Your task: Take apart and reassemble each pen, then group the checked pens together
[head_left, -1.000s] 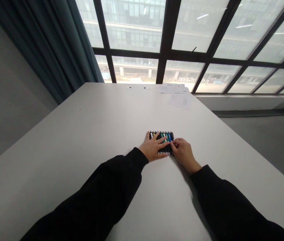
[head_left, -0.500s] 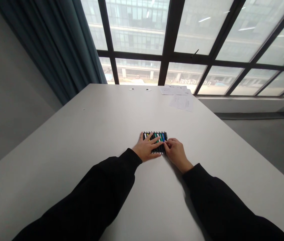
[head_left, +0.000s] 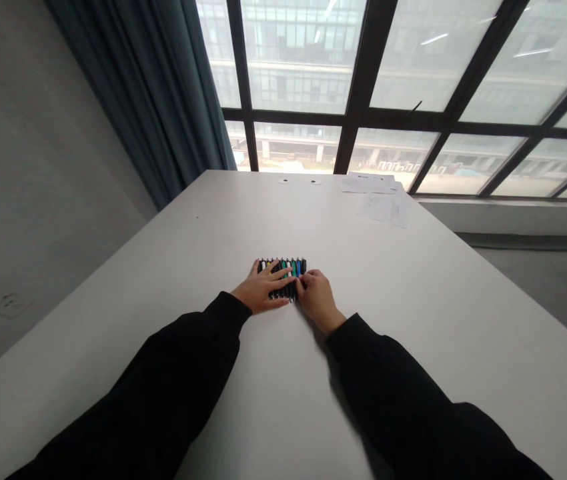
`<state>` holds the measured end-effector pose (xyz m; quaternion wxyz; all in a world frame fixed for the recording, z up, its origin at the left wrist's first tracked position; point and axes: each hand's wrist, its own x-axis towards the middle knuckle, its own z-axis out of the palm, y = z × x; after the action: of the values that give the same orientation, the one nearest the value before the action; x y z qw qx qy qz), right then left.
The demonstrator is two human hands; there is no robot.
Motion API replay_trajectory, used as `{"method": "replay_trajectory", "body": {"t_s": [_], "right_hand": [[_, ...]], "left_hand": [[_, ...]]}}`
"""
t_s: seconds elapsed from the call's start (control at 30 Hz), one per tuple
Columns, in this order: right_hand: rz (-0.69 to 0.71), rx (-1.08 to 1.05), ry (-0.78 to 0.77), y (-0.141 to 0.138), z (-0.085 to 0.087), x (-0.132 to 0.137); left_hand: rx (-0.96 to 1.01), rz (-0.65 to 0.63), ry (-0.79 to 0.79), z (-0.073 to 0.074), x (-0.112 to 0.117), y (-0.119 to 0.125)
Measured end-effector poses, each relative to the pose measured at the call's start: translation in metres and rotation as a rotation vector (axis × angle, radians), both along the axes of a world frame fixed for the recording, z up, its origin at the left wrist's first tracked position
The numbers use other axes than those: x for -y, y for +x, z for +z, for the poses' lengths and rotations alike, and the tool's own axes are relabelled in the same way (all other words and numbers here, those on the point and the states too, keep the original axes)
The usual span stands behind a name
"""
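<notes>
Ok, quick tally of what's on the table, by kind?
Pens: about 10, hands hide some
Paper sheets: at least 2
Grommets: 2
Total: about 14

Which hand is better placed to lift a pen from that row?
Probably the right hand: its fingertips curl at the edge of the pens, while the left hand lies flat across them.

The person's left hand [head_left: 259, 288] and right hand [head_left: 316, 300] hide much of the row of slim black-barrelled pens [head_left: 288, 268]. Print on the white paper sheets [head_left: 383, 208] is too small to read, and the black sleeves [head_left: 153, 380] run off the bottom edge.
</notes>
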<state>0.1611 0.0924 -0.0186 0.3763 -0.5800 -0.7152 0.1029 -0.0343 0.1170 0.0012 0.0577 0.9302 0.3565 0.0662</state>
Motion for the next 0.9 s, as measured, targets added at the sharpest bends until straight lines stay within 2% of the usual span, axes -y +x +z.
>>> {"method": "replay_trajectory", "body": {"t_s": [0.1, 0.2, 0.3, 0.4, 0.53, 0.6, 0.67, 0.77, 0.9], "right_hand": [[0.015, -0.038, 0.001, -0.010, -0.001, -0.001], [0.032, -0.080, 0.010, -0.007, 0.000, 0.004], [0.063, -0.130, 0.022, 0.006, 0.002, 0.020], [0.115, -0.009, 0.053, 0.027, 0.003, 0.047], [0.296, 0.195, 0.022, 0.066, 0.009, 0.097], [0.396, 0.309, -0.026, 0.086, 0.016, 0.121], [0.524, 0.426, -0.091, 0.102, 0.023, 0.141], [0.655, 0.514, -0.133, 0.115, 0.031, 0.158], [0.657, 0.517, -0.140, 0.117, 0.033, 0.164]], "left_hand": [[0.002, 0.031, 0.002, 0.000, 0.003, -0.008], [0.027, 0.045, 0.026, 0.003, 0.004, -0.008], [0.102, 0.037, 0.123, 0.008, 0.010, -0.009], [0.176, -0.054, 0.197, 0.010, 0.032, -0.012], [0.144, -0.290, 0.043, 0.005, 0.086, -0.019], [0.100, -0.338, -0.062, 0.003, 0.113, -0.023], [0.073, -0.329, -0.133, 0.003, 0.132, -0.028], [0.042, -0.304, -0.186, 0.005, 0.145, -0.033], [0.036, -0.289, -0.201, 0.010, 0.145, -0.033]]}}
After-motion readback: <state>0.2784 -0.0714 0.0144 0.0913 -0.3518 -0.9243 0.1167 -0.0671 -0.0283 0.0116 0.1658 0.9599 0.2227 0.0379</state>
